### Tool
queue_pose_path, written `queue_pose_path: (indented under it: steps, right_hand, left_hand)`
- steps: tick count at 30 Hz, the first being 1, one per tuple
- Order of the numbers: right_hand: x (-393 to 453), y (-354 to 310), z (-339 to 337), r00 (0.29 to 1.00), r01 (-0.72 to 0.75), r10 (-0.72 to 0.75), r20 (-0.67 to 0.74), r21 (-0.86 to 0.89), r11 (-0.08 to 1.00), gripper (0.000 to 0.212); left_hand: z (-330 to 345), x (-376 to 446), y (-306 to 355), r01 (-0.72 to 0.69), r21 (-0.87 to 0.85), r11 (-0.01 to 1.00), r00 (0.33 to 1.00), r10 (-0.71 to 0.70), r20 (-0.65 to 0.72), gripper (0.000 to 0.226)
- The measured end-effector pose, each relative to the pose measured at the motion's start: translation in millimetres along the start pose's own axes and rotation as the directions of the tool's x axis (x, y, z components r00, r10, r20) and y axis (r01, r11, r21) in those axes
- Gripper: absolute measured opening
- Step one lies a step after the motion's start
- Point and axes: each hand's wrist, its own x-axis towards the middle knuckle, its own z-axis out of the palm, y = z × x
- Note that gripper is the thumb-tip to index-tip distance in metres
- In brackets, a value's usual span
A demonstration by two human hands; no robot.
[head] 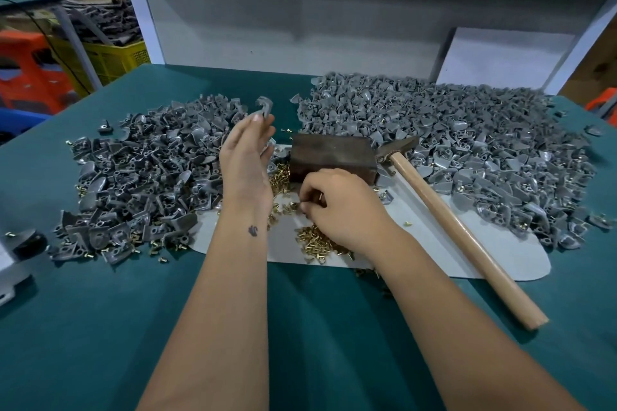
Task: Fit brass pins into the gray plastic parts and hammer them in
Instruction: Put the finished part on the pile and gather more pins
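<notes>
Left of the wooden block (pixel 330 157), the left hand (pixel 245 160) pinches a gray part (pixel 265 107); before it the right hand (pixel 337 207) curls over brass pins (pixel 314 240), its fingertips' hold hidden.

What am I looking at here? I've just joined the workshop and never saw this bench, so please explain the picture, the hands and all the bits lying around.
The single picture comes from a camera worn on the worker's head, looking down at their own two bare hands; there is no machine.

The left hand is raised and pinches one gray part at its fingertips. The right hand is curled, picking at the brass pins scattered on a pale mat.

On the green table lie two heaps of gray parts: the left heap and the bigger right heap. Between them sits a dark block, probably what parts are struck on. The hammer, with a wooden handle, lies unheld beside it.
</notes>
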Motion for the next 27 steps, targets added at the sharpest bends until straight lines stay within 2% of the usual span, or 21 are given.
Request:
queue_pose_path:
  steps: [3,6,9,11,14,19,24,27]
  right_hand:
    - [-0.7,2.6,0.7,0.997,-0.036,0.047,-0.053,0.184,0.982,0.011]
    - [-1.0,5.8,-1.2,0.973,-0.082,0.164,-0.163,0.417,0.905,0.017]
    - [0.3,13.4,-6.2,0.924,-0.109,0.279,-0.26,0.522,0.846,0.019]
    - [1.1,20.4,-9.9,0.884,-0.134,0.358,-0.3,0.571,0.81,0.021]
    - [2.3,32.2,-13.7,0.838,-0.169,0.425,-0.344,0.576,0.8,0.025]
    - [5.5,46.6,-15.4,0.801,-0.167,0.454,-0.391,0.583,0.795,0.025]
    - [11.7,51.0,-13.4,0.796,-0.173,0.466,-0.387,0.593,0.787,0.034]
    - [16.6,52.0,-13.0,0.789,-0.175,0.47,-0.396,0.589,0.789,0.03]
  left_hand:
    - [3.9,-2.2,-3.8,-0.037,0.115,0.993,0.999,0.035,0.016,0.017]
    - [10.8,-5.7,-10.1,-0.134,0.284,0.949,0.99,0.12,0.067,0.012]
    - [16.6,-6.8,-18.8,-0.181,0.489,0.853,0.982,0.132,0.133,0.009]
    - [18.8,-6.8,-24.7,-0.232,0.623,0.747,0.972,0.147,0.185,0.008]
    - [21.2,-6.3,-31.2,-0.336,0.747,0.573,0.942,0.221,0.253,0.009]
    - [23.1,-6.3,-37.5,-0.364,0.84,0.403,0.93,0.213,0.3,0.007]
    - [25.8,-4.6,-39.7,-0.349,0.849,0.397,0.936,0.186,0.297,0.006]
    - [26.6,-4.0,-38.9,-0.339,0.85,0.404,0.94,0.177,0.291,0.006]
